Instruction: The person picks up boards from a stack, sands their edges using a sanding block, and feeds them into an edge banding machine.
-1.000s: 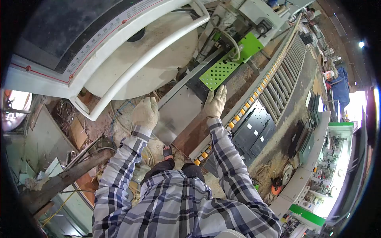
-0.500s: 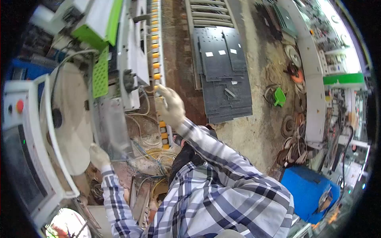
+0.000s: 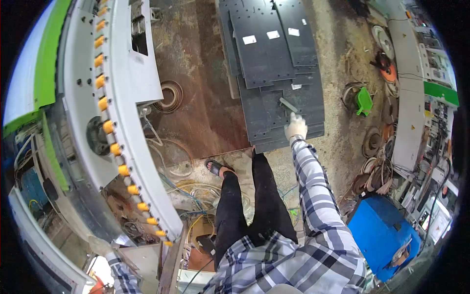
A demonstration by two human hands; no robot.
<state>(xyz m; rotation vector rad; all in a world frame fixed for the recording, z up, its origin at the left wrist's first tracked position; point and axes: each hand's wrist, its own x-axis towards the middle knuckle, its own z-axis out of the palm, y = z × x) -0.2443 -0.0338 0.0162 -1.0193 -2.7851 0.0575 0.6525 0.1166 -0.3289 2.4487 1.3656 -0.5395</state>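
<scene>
My right hand (image 3: pixel 295 128), in a pale glove, is at the near end of a short grey bar (image 3: pixel 288 104). The fingers are partly stretched toward it, and nothing is visibly held. Under the hand and bar lies a stack of dark flat panels (image 3: pixel 264 63) with small drilled holes and white labels. My left hand (image 3: pixel 99 246), also gloved, is low at the left beside the machine. It is blurred, and its fingers cannot be made out.
A long machine rail (image 3: pixel 128 142) with yellow rollers runs along my left. Hoses and cables (image 3: pixel 196 191) lie on the floor near my feet. At right are a green scoop-like container (image 3: pixel 363 102), coils of edging strip (image 3: pixel 373 142) and a blue box (image 3: pixel 382 235).
My right hand has left the roller rail and moved right to the panel stack. The view has turned rightward, and my left hand now appears lower at the left.
</scene>
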